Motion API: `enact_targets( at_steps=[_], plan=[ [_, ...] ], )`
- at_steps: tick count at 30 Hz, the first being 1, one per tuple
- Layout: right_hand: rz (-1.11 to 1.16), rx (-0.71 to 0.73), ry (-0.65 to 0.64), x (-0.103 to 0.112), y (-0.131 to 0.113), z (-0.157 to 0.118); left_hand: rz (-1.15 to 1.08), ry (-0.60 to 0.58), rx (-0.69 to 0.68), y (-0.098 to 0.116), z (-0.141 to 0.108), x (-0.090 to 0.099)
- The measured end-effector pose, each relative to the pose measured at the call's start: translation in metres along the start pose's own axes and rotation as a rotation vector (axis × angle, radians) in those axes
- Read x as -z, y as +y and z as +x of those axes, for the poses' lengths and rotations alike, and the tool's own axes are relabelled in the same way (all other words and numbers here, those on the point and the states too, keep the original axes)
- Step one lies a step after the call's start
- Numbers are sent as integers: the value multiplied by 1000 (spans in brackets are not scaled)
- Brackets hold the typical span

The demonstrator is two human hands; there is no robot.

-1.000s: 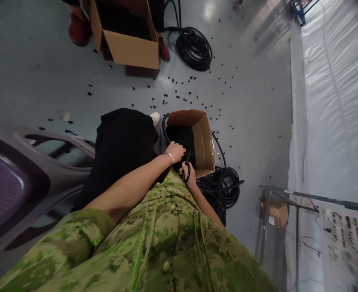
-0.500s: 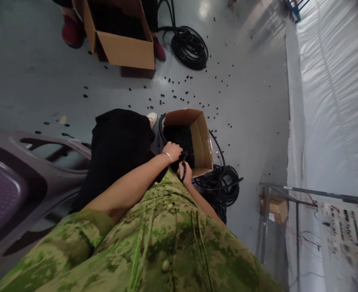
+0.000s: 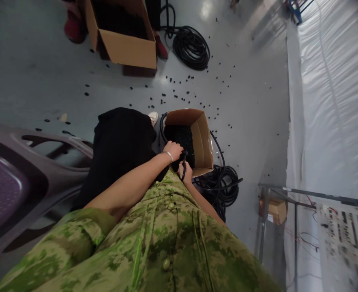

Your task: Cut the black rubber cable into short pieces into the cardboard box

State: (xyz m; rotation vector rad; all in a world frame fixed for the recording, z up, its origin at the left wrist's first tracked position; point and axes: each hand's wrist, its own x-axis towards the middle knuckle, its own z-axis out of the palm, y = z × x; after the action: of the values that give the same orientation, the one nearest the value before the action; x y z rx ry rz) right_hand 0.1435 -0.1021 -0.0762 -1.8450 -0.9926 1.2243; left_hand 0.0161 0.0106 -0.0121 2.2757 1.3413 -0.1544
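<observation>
A cardboard box [image 3: 202, 142] stands in front of me with small black pieces [image 3: 181, 138] heaped inside. Over its near edge, my left hand [image 3: 175, 151], a bracelet at the wrist, is closed around a black hose [image 3: 161, 126] that curves in along the box's left side. My right hand [image 3: 186, 172] grips black-handled scissors [image 3: 183, 170], their blades pointing forward beside the left fingertips. The hose end between the hands is too small to make out, and the fingers hide part of it.
A coiled black hose [image 3: 232, 184] lies right of the box, another coil [image 3: 192, 48] farther off. A person's red shoes [image 3: 75, 30] flank a larger carton [image 3: 128, 48]. Small black pieces [image 3: 175, 96] litter the floor. A purple-grey chair [image 3: 2, 190] stands left, a metal frame [image 3: 266, 219] right.
The view has shifted very slightly. Both hands, the scissors and the box keep nearly the same positions and hold.
</observation>
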Motion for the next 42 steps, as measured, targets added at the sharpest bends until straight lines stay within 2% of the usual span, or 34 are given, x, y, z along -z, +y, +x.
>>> enact_targets(
  at_steps=[12,18,25,34,42],
  plan=[
    [-77,39,59,-1,6,3,5,5,8,1,0,3],
    [-3,-40,94,-4,13,6,19,-53,9,1,-3,5],
    [25,-52,65,-3,8,7,-27,-42,20,-1,1,-1],
    [277,-71,-51,13,-12,-16,-103,89,63,2,1,0],
    [139,-46,-101,13,-15,-14,-132,111,54,1,3,-3]
  ],
)
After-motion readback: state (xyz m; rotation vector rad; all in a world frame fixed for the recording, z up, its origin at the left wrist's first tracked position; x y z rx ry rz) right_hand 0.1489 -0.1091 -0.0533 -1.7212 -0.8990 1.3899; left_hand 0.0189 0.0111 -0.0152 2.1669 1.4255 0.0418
